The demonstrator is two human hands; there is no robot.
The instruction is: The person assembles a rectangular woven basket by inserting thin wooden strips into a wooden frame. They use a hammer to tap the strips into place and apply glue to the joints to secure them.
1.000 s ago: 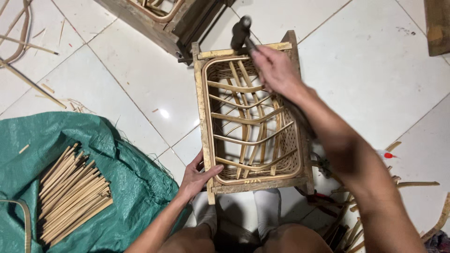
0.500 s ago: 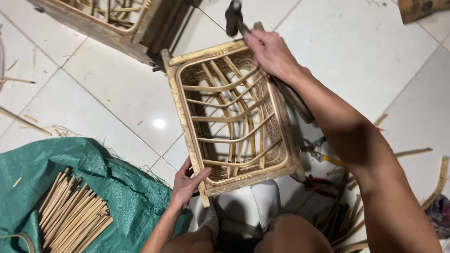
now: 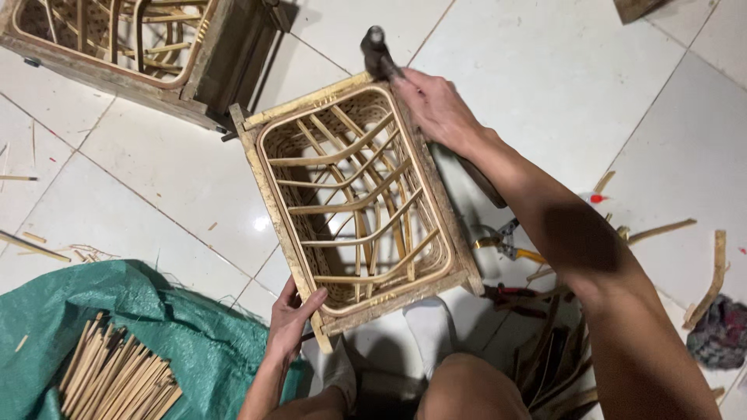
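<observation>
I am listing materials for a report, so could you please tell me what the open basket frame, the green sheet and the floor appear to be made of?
The basket frame looks like rattan or cane: pale tan, matt, with bent rods inside. The green sheet seems woven plastic tarpaulin, crinkled with a faint sheen. The floor appears glazed white tile, glossy with grout lines and a light reflection.

Bare tiles right of rattan frame; crate blocks upper left.

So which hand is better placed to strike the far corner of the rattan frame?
Right, most likely. The right hand already grips the hammer just above the far corner of the rattan frame. The left hand is at the near corner, steadying it, with no tool.
</observation>
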